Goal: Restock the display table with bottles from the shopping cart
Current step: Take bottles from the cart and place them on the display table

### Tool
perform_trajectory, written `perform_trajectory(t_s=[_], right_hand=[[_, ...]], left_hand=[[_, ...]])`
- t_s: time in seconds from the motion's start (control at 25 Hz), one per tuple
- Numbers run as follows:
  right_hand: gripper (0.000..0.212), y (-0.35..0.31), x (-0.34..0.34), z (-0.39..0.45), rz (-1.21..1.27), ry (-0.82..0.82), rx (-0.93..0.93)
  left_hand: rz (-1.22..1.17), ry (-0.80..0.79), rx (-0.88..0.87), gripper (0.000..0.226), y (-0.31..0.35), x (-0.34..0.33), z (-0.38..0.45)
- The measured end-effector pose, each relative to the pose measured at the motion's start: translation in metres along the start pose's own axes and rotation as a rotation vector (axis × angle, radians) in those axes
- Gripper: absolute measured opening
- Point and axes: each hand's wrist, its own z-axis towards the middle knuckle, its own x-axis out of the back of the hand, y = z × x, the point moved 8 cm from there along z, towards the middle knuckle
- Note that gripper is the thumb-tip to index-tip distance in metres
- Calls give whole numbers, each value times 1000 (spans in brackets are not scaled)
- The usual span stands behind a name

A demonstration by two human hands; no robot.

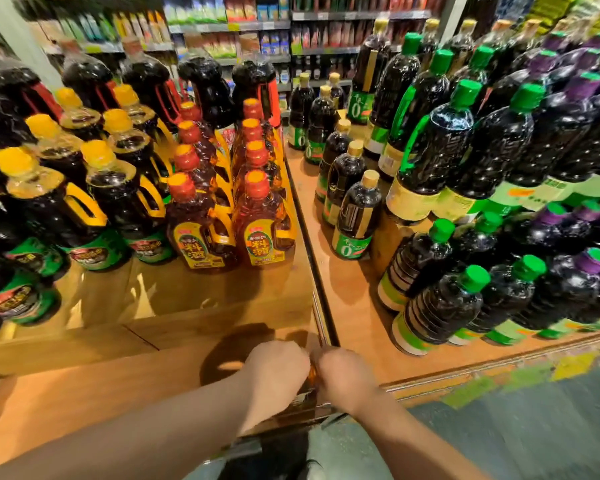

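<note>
My left hand (274,370) and my right hand (343,375) are both closed around one amber bottle (311,379) at the front edge of the wooden display table (125,386). Only a thin strip of the bottle shows between the hands. Two rows of amber cooking-wine bottles with red caps (262,220) stand further back on the table, near its right edge. The shopping cart is out of sight.
Dark bottles with yellow caps (115,206) fill the table's left side. A second wooden table (357,327) on the right holds green-capped dark bottles (444,303) in tiers. Store shelves (229,29) run along the back. Grey floor (534,427) lies at the lower right.
</note>
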Motion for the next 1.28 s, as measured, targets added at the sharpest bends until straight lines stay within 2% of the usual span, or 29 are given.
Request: perform_trajectory(t_s=[0.08,0.24,0.36,0.6,1.08,1.28], right_hand=[[19,2,-5,1,29,-19,-10],[19,2,0,9,67,-13,8],[24,7,5,19,58,1,-25],[25,22,15,41,53,18,-70],[25,25,33,78,-70,114,-169],[23,27,29,76,-49,95,-221]], left_hand=[[5,-66,-45,23,3,-4,4],[-13,-118,-22,31,-3,0,12],[-39,-60,-10,35,-9,12,18],[-31,119,10,26,-13,36,29],[-21,170,45,28,-35,60,57],[-24,178,56,28,-35,55,61]])
